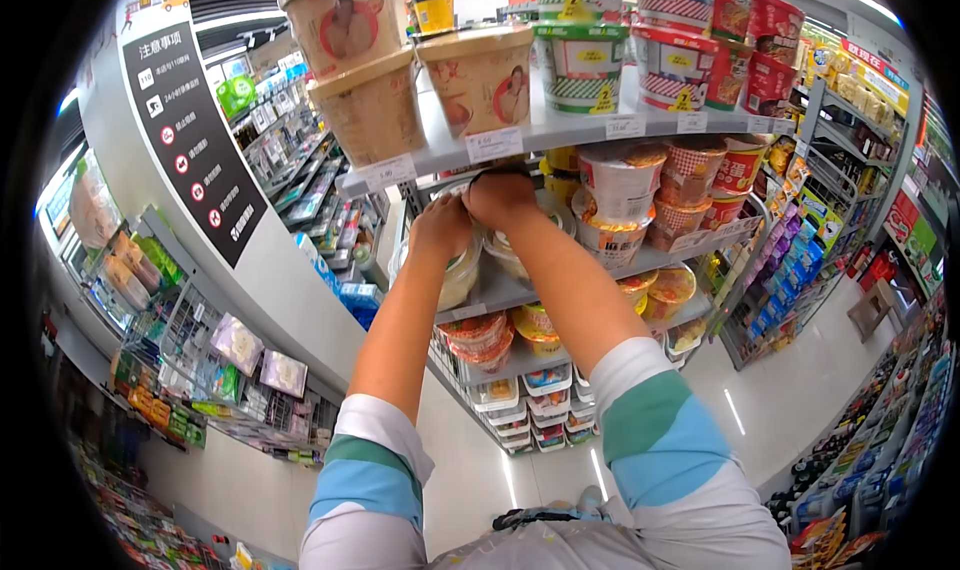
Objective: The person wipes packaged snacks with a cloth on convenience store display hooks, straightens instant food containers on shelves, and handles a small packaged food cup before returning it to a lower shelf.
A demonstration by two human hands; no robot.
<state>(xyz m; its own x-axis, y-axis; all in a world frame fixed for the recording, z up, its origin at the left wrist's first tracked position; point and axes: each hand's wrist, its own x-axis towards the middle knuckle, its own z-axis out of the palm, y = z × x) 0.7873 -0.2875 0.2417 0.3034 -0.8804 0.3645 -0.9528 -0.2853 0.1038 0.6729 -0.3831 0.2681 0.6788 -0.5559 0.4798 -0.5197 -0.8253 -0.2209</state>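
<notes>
Both my arms reach onto the second shelf of a rack of instant noodle tubs. My left hand rests over a clear-sided bowl at the shelf's left end, its fingers bent towards the back. Close against it, my right hand is above another bowl; its fingers reach into shadow under the upper shelf and are hidden. Whether either hand grips anything cannot be made out. White noodle tubs stand to the right of my right hand.
The upper shelf runs just above my hands and bears stacked beige tubs and green-and-white tubs. A grey pillar with a black sign stands at the left. Lower shelves hold more bowls and stacked trays.
</notes>
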